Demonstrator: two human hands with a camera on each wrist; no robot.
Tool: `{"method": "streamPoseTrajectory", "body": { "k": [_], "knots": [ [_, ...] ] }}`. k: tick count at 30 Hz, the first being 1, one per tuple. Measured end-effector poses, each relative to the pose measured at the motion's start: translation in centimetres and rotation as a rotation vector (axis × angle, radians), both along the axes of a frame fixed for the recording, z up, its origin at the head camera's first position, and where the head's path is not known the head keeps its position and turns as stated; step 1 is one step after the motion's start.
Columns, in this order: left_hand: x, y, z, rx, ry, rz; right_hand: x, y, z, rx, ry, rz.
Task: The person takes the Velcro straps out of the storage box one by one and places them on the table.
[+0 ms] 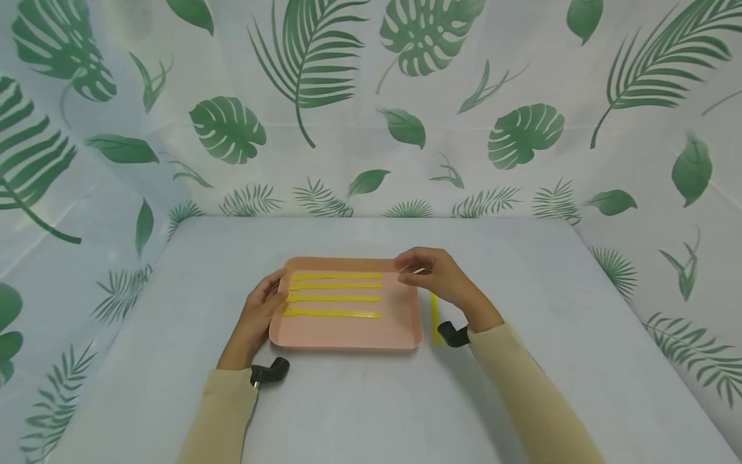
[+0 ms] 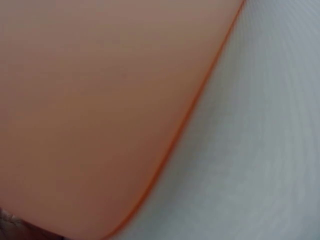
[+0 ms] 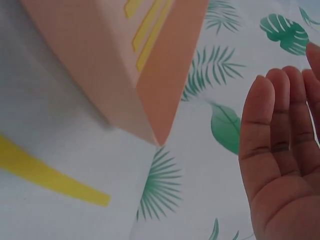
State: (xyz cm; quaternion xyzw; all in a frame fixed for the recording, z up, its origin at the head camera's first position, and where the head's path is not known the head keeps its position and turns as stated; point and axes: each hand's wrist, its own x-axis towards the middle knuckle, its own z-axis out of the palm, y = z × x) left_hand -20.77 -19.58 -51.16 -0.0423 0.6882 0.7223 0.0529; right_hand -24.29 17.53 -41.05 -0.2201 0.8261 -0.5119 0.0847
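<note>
Pink tray (image 1: 348, 332) is sat on the grey surface (image 1: 522, 270), four yellow strips (image 1: 333, 313) laid inside. Left hand (image 1: 255, 316) is rested loose-gripped on its edge; right hand (image 1: 440, 274) is hovered open. A fifth strip (image 1: 434, 312) is left just beside it.

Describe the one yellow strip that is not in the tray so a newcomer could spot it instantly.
Start at the grey table, then find the shallow pink rectangular tray at its middle. Just off the tray's right edge, beside the right hand, lies a flat yellow plastic strip. Unlike the four yellow strips lying crosswise inside the tray, it lies on the table, running front to back.
</note>
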Motion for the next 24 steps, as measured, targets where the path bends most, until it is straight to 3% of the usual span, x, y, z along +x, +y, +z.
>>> {"method": "streamPoseTrajectory", "body": {
  "k": [6, 17, 24],
  "knots": [
    [-0.1, 0.0, 0.0, 0.007, 0.003, 0.01, -1.1, -1.8, 0.2, -0.001, -0.058, 0.115],
    [-0.2, -0.1, -0.3, 0.015, 0.014, 0.007, -3.2, -5.1, -1.2, 0.002, -0.108, 0.325],
    [-0.3, -0.1, -0.2, 0.018, 0.025, 0.004, -3.8, -6.7, -2.2, 0.085, -0.184, 0.353]
  ]
}}
